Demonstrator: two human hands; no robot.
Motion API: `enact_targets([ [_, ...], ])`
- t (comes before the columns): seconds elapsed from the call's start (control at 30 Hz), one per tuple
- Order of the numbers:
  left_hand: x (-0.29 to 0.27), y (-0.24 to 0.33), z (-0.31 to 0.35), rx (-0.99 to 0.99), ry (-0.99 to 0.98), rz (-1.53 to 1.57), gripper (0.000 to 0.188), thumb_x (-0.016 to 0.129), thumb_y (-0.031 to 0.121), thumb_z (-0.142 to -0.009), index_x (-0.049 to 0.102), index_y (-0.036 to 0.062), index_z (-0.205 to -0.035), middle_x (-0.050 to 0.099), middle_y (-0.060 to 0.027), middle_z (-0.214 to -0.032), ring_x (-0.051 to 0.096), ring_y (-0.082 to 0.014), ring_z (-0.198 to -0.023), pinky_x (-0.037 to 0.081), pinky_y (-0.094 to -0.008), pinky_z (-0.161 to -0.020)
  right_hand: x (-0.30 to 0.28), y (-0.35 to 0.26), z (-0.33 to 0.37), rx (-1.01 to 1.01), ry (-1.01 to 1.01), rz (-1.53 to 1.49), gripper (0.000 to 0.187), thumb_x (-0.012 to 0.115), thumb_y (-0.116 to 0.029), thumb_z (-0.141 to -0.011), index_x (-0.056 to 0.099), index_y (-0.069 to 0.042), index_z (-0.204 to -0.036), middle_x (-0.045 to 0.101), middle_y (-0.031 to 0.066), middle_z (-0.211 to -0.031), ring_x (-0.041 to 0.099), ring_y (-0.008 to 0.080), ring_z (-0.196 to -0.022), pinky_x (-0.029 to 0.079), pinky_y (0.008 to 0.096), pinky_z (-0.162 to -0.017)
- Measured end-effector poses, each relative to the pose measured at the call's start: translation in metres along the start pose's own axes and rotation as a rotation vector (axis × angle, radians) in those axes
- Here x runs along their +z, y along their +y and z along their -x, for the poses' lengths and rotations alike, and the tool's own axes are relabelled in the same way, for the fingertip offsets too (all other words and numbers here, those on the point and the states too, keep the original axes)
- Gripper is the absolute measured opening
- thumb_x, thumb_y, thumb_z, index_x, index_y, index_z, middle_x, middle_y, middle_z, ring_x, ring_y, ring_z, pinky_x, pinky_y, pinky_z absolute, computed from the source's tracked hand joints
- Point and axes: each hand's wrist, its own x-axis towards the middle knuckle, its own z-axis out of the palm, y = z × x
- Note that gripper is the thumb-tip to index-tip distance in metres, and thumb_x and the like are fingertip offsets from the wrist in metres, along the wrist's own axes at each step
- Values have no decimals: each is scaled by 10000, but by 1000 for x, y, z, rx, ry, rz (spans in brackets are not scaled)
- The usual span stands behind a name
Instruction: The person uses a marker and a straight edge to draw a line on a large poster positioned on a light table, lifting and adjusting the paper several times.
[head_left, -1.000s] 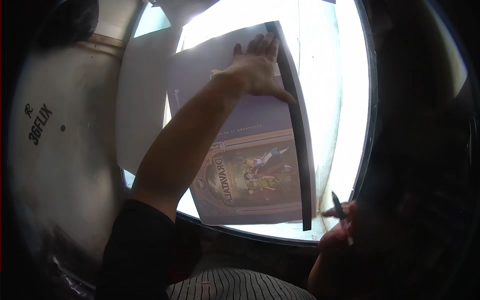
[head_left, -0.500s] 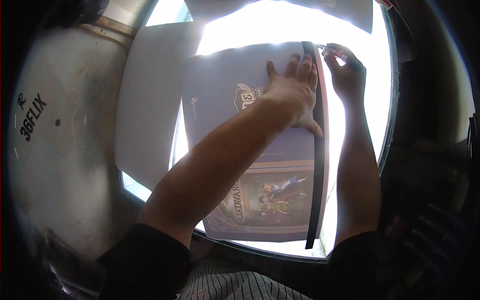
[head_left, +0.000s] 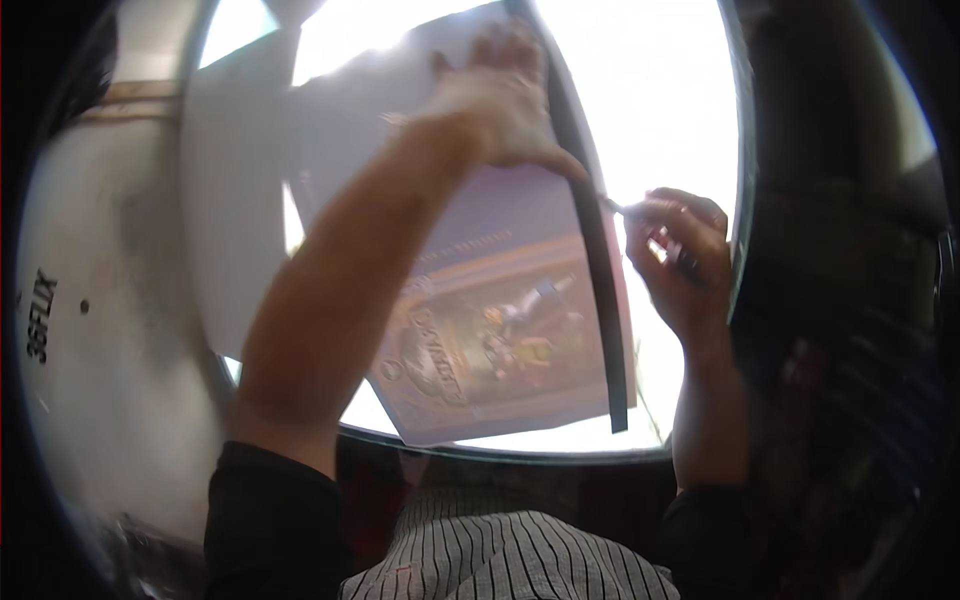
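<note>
A printed sheet (head_left: 500, 205), purplish with a fairy-tale picture at its near end, lies on the bright glowing table (head_left: 670, 100). Along its right side runs a long black straight strip (head_left: 600, 300). My left hand (head_left: 500, 115) lies flat with fingers spread over the sheet's far part, the thumb reaching onto the strip. In my right hand (head_left: 695, 265) is a slim craft knife (head_left: 614, 207), its handle mostly hidden by the fingers. The thin tip meets the sheet's narrow pinkish margin just right of the strip, about halfway down. Motion blurs both hands.
A plain pale sheet (head_left: 235, 190) lies at the left, partly under the printed one. Beyond the table's left edge is a whitish scuffed surface (head_left: 120, 330) with dark lettering. The right side is dark. My striped grey garment (head_left: 500, 555) is at the near edge.
My right hand has drawn the craft knife toward me along the strip, from the far corner to about midway. The left hand still presses the sheet. The whole view has shifted.
</note>
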Motion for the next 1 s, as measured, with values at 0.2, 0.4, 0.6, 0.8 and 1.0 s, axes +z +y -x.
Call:
enact_targets([
  [0.2,-1,1,-3,68,-66,-21,946,698,724,-733,631,-73,-1239,227,-210,-1616,335,-373,-1431,299,-511,-1157,-41,-16,147,83,-135,49,210,777,-97,-744,714,-92,-945,709,19,-813,678,219,-1017,326,459,-978],
  [0.4,-16,49,28,-99,28,-106,1171,754,587,-780,122,-23,-1555,169,-263,-1606,148,-370,-1512,227,-443,-1217,-86,-46,232,261,-223,119,236,777,-86,-733,695,-85,-954,698,27,-817,678,223,-982,336,481,-1004],
  [0.6,25,-9,1,75,260,31,1317,656,807,-710,89,-19,-1565,135,-233,-1634,48,-370,-1531,76,-580,-1210,-60,-24,263,309,40,211,548,824,-287,-801,561,-102,-1245,692,122,-1166,611,272,-1171,316,568,-1065],
  [0.8,129,46,103,-283,410,25,1077,437,798,-869,168,25,-1569,125,-266,-1624,77,-451,-1508,86,-688,-1152,4,-26,248,483,119,365,896,719,-600,-801,357,-93,-1446,485,225,-1455,389,415,-1373,205,682,-1084],
  [1.0,82,60,76,533,219,1,1084,541,825,-783,269,119,-1560,223,-87,-1642,150,-317,-1524,60,-600,-1208,-27,-5,301,663,185,20,1004,851,-352,-769,275,-28,-1524,416,218,-1513,376,355,-1427,321,466,-1154],
])
